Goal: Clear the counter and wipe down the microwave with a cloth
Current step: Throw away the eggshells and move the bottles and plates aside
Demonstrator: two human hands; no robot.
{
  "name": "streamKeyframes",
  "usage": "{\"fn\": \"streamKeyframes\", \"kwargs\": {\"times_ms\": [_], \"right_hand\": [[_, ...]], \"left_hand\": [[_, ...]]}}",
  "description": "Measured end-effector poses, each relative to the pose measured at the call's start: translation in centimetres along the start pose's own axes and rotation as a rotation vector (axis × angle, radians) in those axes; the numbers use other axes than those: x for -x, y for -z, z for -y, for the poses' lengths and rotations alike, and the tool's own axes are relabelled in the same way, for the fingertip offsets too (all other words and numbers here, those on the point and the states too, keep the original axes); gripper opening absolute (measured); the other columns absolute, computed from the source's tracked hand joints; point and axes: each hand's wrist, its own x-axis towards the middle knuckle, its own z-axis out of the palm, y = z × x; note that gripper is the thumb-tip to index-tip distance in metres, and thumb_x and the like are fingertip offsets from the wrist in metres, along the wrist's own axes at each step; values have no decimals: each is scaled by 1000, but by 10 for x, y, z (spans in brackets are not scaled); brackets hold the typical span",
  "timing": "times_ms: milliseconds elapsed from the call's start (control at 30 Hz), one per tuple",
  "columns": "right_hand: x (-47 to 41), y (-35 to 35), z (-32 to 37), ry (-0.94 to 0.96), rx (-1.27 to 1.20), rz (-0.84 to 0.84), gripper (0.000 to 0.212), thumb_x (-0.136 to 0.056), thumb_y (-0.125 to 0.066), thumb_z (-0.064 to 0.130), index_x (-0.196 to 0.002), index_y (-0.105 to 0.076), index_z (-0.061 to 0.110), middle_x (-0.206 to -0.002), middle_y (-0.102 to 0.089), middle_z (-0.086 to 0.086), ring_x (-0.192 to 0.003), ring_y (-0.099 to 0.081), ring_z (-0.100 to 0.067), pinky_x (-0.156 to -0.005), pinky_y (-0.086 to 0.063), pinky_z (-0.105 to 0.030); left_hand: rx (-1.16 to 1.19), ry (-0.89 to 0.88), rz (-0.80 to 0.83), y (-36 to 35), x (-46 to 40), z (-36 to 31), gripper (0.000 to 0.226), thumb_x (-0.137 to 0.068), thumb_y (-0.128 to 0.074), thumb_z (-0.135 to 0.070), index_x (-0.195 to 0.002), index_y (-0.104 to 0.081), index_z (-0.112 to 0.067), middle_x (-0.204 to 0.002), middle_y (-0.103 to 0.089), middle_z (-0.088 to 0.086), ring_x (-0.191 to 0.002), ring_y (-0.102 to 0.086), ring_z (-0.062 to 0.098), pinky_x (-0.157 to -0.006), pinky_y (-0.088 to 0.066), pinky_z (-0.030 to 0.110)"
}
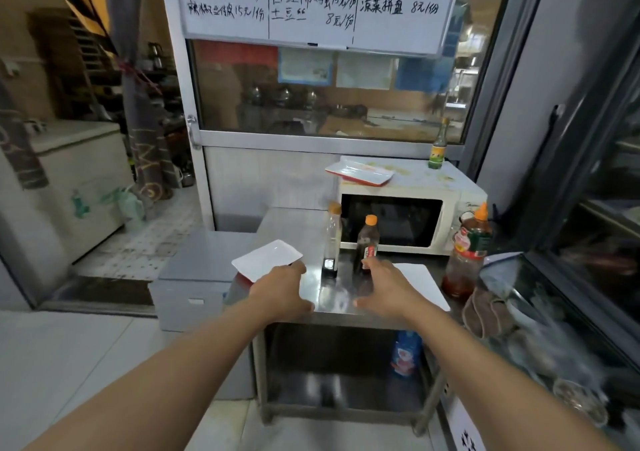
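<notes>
A white microwave [450,208] stands at the back of a steel counter [291,222]. On its top lie a red-rimmed white tray [360,172] and a green bottle [437,149]. In front of it stand a clear bottle [331,239], a dark sauce bottle [367,242] and a large orange-capped bottle [467,249]. My left hand [282,286] holds the near edge of a white rectangular plate [266,258] at the counter's left corner. My right hand [384,286] hovers with fingers spread just before the dark bottle, above another white plate [426,284]. A brown cloth [485,312] lies at the right.
A grey box [201,270] sits left of the counter. A blue bottle [405,353] stands on the shelf under the counter. A glass display case [571,312] borders the right side. A whiteboard menu [311,3] hangs above a window. Tiled floor lies in front.
</notes>
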Motion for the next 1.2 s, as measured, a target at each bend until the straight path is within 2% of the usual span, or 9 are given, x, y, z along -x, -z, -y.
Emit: {"fn": "streamKeyframes", "kwargs": {"times_ms": [67,167,233,467,600,733,867,967,1200], "right_hand": [[-22,-1,-5,-33,1,-15,72,-76,-72,24,-136,-35,15,-136,-40,-9,-117,-48,-26,-87,-44,-31],[-58,-2,-13,-99,1,-45,84,-76,-73,27,-145,-27,13,-143,-35,-10,-128,-41,-28,-98,-41,-33],[-83,-4,-17,-126,-16,-63,85,-75,-73,27,-145,-26,13,-142,-37,-11,-127,-42,-29,-97,-40,-32],[-155,-17,-31,-247,-113,-116,80,-75,-74,25,-143,-31,16,-136,-41,-11,-124,-43,-28,-100,-39,-31],[-184,-29,-45,-296,-151,-132,74,-75,-73,23,-139,-36,19,-131,-45,-8,-120,-45,-26,-98,-42,-33],[-212,-32,-64,-333,-177,-163,59,-74,-73,22,-127,-46,17,-125,-51,-9,-113,-51,-25,-94,-46,-36],[-233,-34,-88,-353,-215,-220,63,-73,-74,20,-128,-44,17,-126,-50,-9,-115,-50,-26,-95,-45,-36],[-248,-38,-109,-386,-244,-240,64,-74,-74,21,-129,-43,13,-127,-48,-11,-117,-47,-26,-91,-42,-31],[-277,-48,-150,-409,-296,-235,82,-78,-74,24,-145,-27,14,-147,-32,-10,-131,-40,-28,-100,-40,-37]], "left_hand": [[31,-19,4,-2,-30,6,66,-77,-71,-41,-132,-41,-22,-127,-56,1,-113,-53,21,-91,-46,35],[59,-72,43,-4,-77,12,68,-78,-71,-39,-134,-38,-18,-126,-57,4,-110,-55,23,-93,-47,38],[76,-95,64,-4,-110,16,70,-78,-72,-38,-135,-37,-18,-125,-57,7,-110,-57,25,-92,-49,39],[48,-130,124,-16,-206,32,80,-77,-72,-38,-139,-27,-15,-130,-53,10,-117,-53,28,-93,-47,40],[74,-105,122,-34,-244,34,79,-75,-72,-42,-135,-28,-16,-123,-54,7,-111,-54,26,-84,-46,38],[131,-76,70,-50,-274,29,80,-73,-72,-44,-134,-28,-16,-123,-54,7,-111,-55,27,-81,-45,37],[170,12,48,-66,-297,23,81,-74,-72,-46,-134,-27,-17,-126,-53,7,-113,-54,28,-75,-40,35],[215,73,32,-81,-311,17,77,-71,-74,-44,-129,-31,-19,-121,-55,5,-109,-55,28,-79,-45,36],[295,180,-162,-115,-325,3,90,-63,-75,-57,-131,-30,-21,-124,-54,2,-110,-55,26,-76,-43,38]]}}
